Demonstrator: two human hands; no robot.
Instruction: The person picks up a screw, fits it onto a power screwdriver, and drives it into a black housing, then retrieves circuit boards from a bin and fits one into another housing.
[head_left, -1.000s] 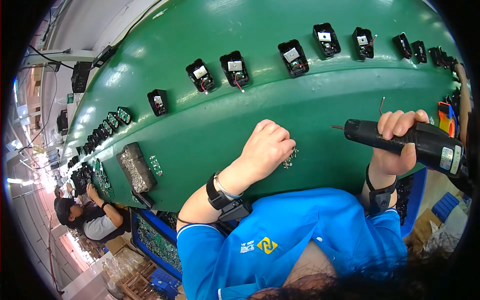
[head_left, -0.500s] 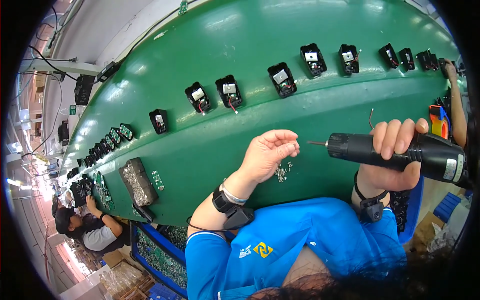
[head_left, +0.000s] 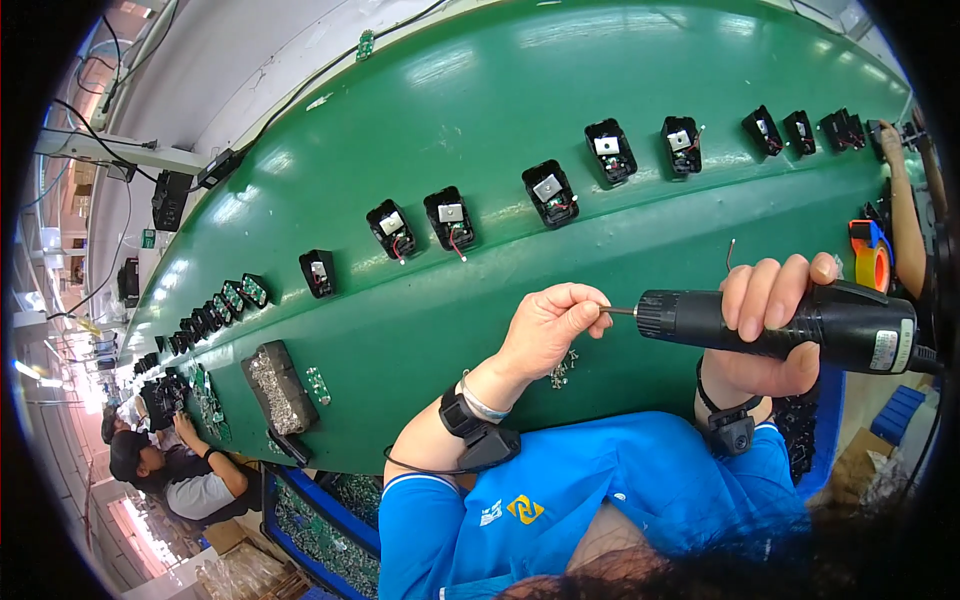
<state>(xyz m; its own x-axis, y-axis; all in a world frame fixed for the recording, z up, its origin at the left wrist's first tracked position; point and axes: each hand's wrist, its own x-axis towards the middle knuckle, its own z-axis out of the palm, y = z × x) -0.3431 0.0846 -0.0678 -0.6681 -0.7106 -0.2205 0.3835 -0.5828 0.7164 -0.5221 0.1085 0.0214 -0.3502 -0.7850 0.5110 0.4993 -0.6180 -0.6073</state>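
Filling right grip (head_left: 765, 302), meeting left grip (head_left: 550, 325), screwdriver (head_left: 690, 316)

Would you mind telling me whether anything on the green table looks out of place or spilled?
Possibly: a heap of loose screws lies on the bare tabletop near the left hand, although a dark tray of small metal parts stands farther left. A lone green circuit board also sits at the far edge, apart from the others.

Looks smooth and glossy on the green tabletop (head_left: 430, 320), streaked with reflections. Reads as black plastic, mostly matt, on the electric screwdriver (head_left: 845, 325), with bare metal at the bit (head_left: 620, 310). Shows shiny metal in the loose screws (head_left: 562, 373), matt cloth in the blue shirt (head_left: 650, 480).
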